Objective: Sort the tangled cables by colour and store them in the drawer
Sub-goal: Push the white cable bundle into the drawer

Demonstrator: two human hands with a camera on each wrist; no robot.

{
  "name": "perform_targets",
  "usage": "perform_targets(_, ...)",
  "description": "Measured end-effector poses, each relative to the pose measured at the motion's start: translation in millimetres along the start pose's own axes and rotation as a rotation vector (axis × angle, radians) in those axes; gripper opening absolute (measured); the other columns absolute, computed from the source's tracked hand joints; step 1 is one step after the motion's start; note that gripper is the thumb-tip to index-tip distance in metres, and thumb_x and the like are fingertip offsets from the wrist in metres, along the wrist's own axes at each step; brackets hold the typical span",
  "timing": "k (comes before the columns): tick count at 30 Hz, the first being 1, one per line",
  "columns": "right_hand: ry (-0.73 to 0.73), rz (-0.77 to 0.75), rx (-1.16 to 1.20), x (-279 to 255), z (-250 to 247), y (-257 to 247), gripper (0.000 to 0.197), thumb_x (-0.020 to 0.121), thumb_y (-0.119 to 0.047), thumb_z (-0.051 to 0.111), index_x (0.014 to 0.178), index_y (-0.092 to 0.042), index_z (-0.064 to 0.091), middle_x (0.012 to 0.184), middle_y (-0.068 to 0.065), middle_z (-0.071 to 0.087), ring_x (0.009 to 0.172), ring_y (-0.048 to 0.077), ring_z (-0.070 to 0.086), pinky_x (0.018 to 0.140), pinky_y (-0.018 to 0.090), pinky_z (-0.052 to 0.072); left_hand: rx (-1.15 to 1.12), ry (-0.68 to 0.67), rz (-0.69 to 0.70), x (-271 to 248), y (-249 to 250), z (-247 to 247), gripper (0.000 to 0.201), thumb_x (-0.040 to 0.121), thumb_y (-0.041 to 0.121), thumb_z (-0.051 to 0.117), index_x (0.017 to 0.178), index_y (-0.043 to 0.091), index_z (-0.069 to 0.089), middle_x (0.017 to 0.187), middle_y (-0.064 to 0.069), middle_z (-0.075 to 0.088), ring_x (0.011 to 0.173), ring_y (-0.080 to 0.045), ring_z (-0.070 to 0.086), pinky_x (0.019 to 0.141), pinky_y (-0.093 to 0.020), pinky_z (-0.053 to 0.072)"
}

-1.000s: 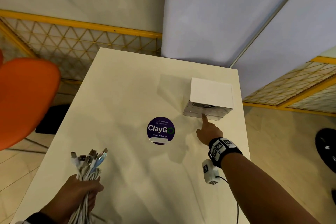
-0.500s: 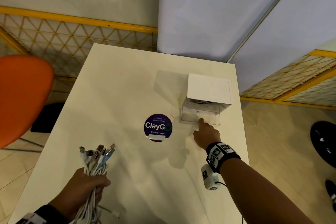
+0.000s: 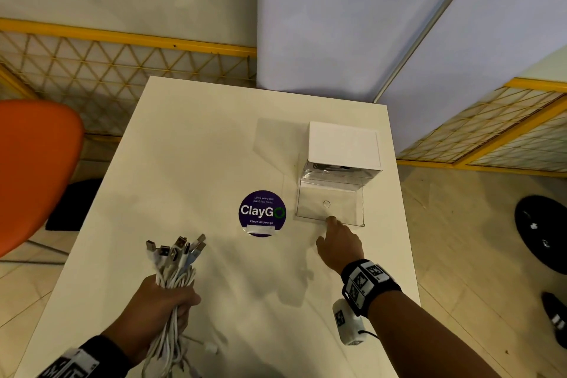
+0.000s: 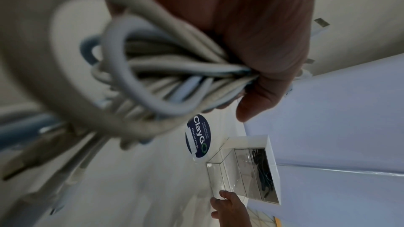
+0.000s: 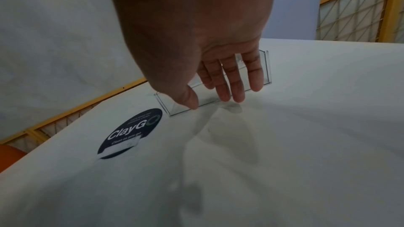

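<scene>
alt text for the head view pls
A right hand touches the front of a pulled-out clear plastic drawer under a white box, while the left hand grips a bundle of white cables above a white table.

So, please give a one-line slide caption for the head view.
Left hand grips the bundle of white cables; right hand touches the pulled-out clear plastic drawer.

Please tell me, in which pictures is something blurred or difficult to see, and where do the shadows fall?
Head view: mostly sharp; soft shadows of both arms fall on the table, and the clear drawer is faint against it. Left wrist view: the cables close to the lens are strongly blurred, and the scene looks turned sideways. Right wrist view: dim and greyish; the right hand throws a soft shadow on the table.
</scene>
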State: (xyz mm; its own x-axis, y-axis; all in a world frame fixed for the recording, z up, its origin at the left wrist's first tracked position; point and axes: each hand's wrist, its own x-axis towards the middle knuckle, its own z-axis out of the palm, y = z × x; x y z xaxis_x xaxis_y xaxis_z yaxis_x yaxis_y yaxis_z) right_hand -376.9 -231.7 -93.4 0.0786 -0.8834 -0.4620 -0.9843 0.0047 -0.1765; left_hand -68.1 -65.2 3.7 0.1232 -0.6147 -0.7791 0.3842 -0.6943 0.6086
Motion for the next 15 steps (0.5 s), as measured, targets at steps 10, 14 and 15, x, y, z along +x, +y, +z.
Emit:
perform_targets(10, 0.074, -0.040, 0.299, -31.6, -20.1, -17.9, 0.059, 0.094, -0.044, 0.056, 0.142, -0.021, 0.032, 0.127, 0.006, 0.062, 0.106, 0.026, 0.065, 0.091, 0.040, 0.052, 0.041, 0.026, 0.100, -1.8, 10.0, 17.2, 0.043, 0.082, -0.018, 0.060, 0.053, 0.009, 0.043, 0.051, -0.008, 0.034, 0.038, -0.018, 0.032, 0.045, -0.028, 0.032)
perform_targets(14, -0.296, -0.121, 0.758, -76.8, -49.1, -65.2, 0.076, 0.076, -0.070, 0.067, 0.136, -0.030, 0.043, 0.118, -0.007, 0.062, 0.102, 0.006, 0.062, 0.086, 0.027, 0.052, 0.090, 0.014, 0.143, -0.9, 19.9, 34.4, 0.026, 0.063, 0.002, 0.076, 0.052, 0.009, 0.053, 0.053, -0.012, 0.041, 0.048, -0.024, 0.045, 0.055, -0.035, 0.044)
perform_targets(15, -0.398, -0.161, 0.774, -87.3, -53.5, -76.8, 0.083, 0.071, -0.073, 0.069, 0.137, -0.030, 0.044, 0.122, -0.009, 0.061, 0.106, 0.004, 0.060, 0.087, 0.025, 0.051, 0.101, 0.008, 0.157, -0.3, 21.9, 38.9, 0.022, 0.061, 0.005, 0.076, 0.055, 0.007, 0.055, 0.054, -0.012, 0.044, 0.051, -0.024, 0.048, 0.060, -0.037, 0.045)
